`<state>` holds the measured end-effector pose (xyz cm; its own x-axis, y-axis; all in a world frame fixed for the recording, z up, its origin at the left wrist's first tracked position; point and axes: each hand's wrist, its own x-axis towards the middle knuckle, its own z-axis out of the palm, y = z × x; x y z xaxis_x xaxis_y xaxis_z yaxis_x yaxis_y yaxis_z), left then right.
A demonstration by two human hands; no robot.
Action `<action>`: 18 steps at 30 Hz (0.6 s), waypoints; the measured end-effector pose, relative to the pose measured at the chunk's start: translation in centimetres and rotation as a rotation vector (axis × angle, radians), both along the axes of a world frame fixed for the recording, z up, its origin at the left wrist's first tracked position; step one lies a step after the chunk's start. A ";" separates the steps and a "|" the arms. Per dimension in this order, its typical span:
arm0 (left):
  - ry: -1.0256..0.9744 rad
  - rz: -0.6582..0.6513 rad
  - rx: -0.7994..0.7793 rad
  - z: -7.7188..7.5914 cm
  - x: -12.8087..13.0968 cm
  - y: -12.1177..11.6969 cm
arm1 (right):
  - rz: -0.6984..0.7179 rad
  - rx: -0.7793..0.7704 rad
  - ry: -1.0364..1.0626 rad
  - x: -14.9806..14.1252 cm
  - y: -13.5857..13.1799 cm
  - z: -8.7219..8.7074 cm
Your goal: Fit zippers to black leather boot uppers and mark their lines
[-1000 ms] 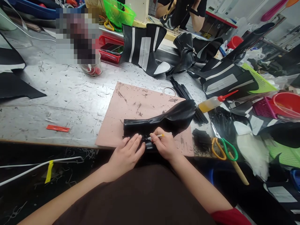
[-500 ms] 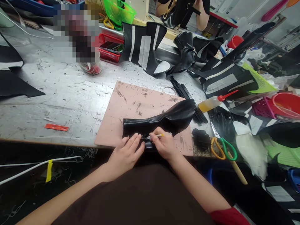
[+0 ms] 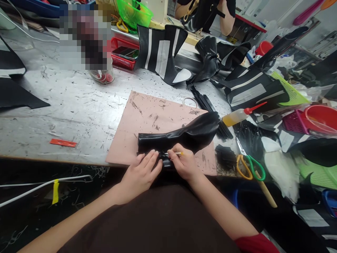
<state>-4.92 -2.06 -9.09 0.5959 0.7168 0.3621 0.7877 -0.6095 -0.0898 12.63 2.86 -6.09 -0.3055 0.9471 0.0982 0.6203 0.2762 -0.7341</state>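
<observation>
A black leather boot upper [image 3: 184,133] lies on its side on a pinkish board [image 3: 147,112], its narrow end to the left. My left hand [image 3: 140,172] rests with its fingers stretched out flat over the near edge of the black leather. Beside it, my right hand [image 3: 183,161] pinches a thin pen [image 3: 179,153] with a yellow part. The pen's tip points left, at the leather close to my left fingertips. Whether the tip touches the leather is too small to tell.
Scissors [image 3: 249,165] and a bottle with a red nozzle [image 3: 237,116] lie to the right, near black strips [image 3: 210,109]. Several boot pieces [image 3: 163,52] stand behind the board. A red strip [image 3: 63,142] lies left. Another person's arm [image 3: 226,19] is at the back.
My right hand and the pen have shifted very slightly. The boot upper and my left hand look the same.
</observation>
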 end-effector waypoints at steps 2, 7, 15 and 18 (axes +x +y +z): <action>-0.004 -0.003 0.000 0.0 0.0 0.0 | -0.002 0.004 0.001 0.0 0.0 0.0; -0.006 -0.006 0.007 -0.1 0.0 0.0 | -0.004 0.000 0.007 0.1 0.0 -0.1; 0.003 -0.001 0.015 0.0 0.1 0.1 | 0.111 0.049 0.078 -0.1 -0.1 0.0; 0.004 -0.002 0.014 0.0 0.0 0.0 | 0.137 0.037 0.075 -0.2 0.0 0.1</action>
<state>-4.90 -2.08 -9.07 0.5989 0.7104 0.3696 0.7860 -0.6099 -0.1013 12.42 2.82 -6.01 -0.4225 0.8922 0.1595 0.5189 0.3823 -0.7646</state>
